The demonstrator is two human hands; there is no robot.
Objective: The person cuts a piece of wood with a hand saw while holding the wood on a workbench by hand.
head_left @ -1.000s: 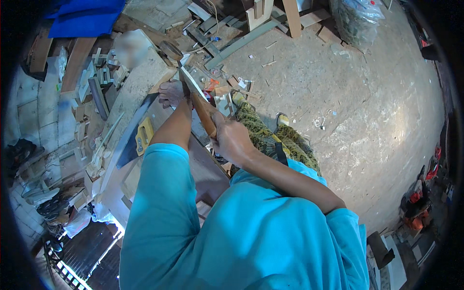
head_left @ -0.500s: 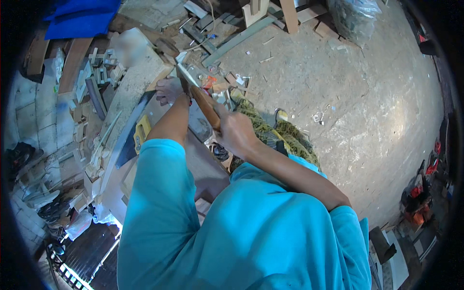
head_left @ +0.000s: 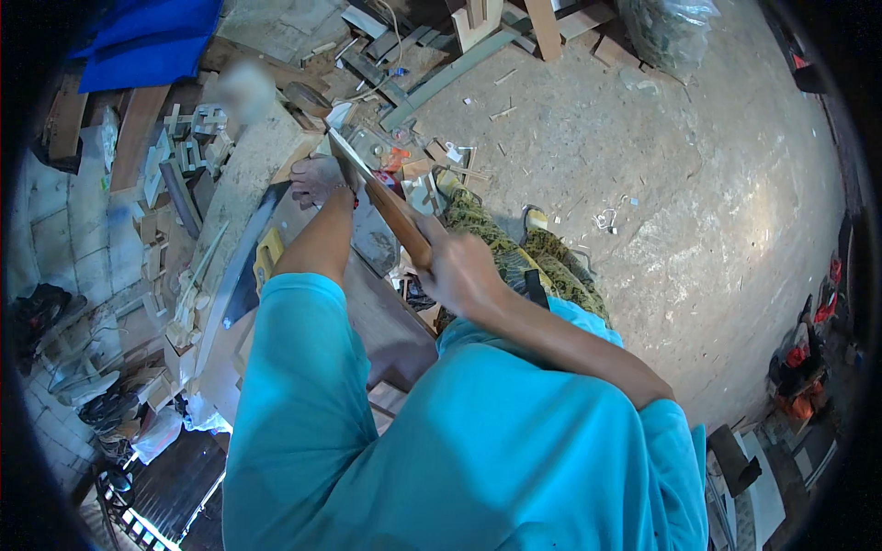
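Note:
My right hand (head_left: pixel 466 273) is closed round the near end of a long brown wooden tool handle (head_left: pixel 397 220). A pale, flat, blade-like strip (head_left: pixel 349 156) extends from its far end, beside my left wrist; its exact kind is unclear. My left hand (head_left: pixel 318 179) bears down on the bench near the pale wood edge (head_left: pixel 299 151), fingers bent and close together. Whatever lies under those fingers is hidden. Left of my left forearm, a yellow handle (head_left: pixel 267 254) of what looks like a hand saw rests on the workbench (head_left: pixel 322 253).
Wood offcuts (head_left: pixel 188 138) crowd the left side. A blue sheet (head_left: pixel 152 41) lies at the far left, and a round wooden piece (head_left: pixel 308 98) stands beyond my hands. Planks (head_left: pixel 450 78) and a clear plastic bag (head_left: pixel 671 41) are on the far floor. Scraps dot the concrete floor (head_left: pixel 661 202).
My right hand has drawn the wooden-handled tool back toward my body and slightly right. My left hand stays at the bench edge, only slightly shifted in the picture.

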